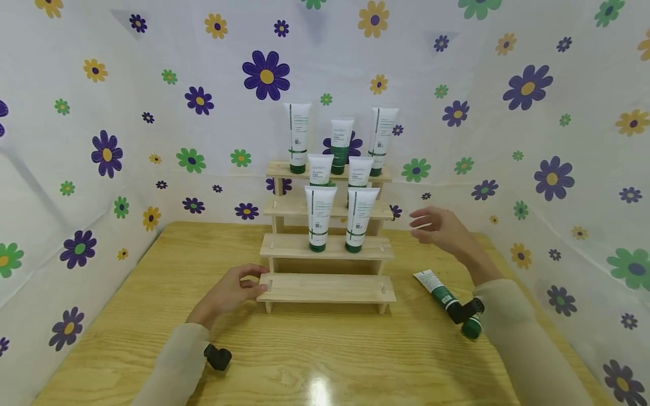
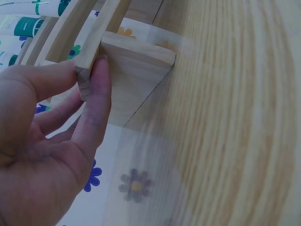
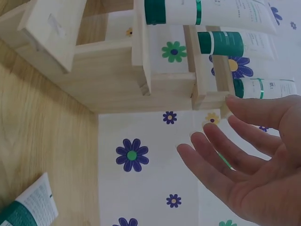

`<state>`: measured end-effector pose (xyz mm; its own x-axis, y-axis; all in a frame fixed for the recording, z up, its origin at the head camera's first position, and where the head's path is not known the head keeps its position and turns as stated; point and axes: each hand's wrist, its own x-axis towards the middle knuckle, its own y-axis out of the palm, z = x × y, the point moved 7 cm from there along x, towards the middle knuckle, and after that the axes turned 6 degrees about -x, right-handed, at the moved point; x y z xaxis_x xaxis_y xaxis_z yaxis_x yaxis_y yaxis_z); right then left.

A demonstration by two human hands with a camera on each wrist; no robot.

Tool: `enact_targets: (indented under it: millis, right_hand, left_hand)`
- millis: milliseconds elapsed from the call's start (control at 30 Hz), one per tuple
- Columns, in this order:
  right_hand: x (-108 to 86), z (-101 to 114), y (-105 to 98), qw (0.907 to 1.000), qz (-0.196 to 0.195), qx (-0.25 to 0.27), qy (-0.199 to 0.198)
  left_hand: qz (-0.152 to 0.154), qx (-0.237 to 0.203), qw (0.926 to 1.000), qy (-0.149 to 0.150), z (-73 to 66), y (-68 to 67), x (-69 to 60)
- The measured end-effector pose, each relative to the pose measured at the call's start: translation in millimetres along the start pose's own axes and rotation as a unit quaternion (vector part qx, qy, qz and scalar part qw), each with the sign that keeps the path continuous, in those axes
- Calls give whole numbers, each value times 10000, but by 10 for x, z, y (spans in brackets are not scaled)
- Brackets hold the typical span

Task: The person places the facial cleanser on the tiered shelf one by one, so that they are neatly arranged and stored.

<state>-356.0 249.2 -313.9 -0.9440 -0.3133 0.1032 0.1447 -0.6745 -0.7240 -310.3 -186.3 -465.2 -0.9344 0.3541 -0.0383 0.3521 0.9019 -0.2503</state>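
Observation:
A stepped wooden display rack [image 1: 325, 287] stands on the table, with several white-and-green squeeze tubes upright on its upper three steps. Two of them, a left front tube [image 1: 319, 217] and a right front tube [image 1: 361, 219], stand on the third step down. My left hand [image 1: 231, 293] pinches the left end of the lowest step [image 2: 136, 49] between thumb and fingers, as the left wrist view shows. To the right of the rack my right hand [image 1: 442, 228] is raised off the table, fingers loosely spread, holding nothing.
One squeeze tube [image 1: 440, 293] lies on the table right of the rack, partly hidden behind the black wrist camera [image 1: 466, 310]. White flower-printed cloth [image 1: 213, 113] walls the table at the back and both sides.

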Motion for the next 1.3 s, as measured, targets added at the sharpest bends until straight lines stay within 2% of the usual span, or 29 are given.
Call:
enact_targets:
  millis: [367,533,767,933,1100,1300]
  right_hand:
    - [-115,-137,30,9961,439,-766,34]
    - [-149,-296,102,9921,795,-873,415]
    - [-206,-526,195,9850,1079,-1050,846]
    - [-264,-682,244,9763,1220,-1391,1124]
    - [-310,-827,258,9613,1241,-1961,1484]
    - [-362,-940,269,9480,1218,-2307,1823]
  left_hand:
    - [27,-47,10000,29,-13,-8,1]
    - [10,-12,10000,42,-8,-6,19]
    - [19,5,10000,44,-2,-9,19]
    - [22,30,10000,14,-3,-4,2]
    - [36,15,10000,38,-5,-1,9]
    - [30,15,10000,53,4,-10,24]
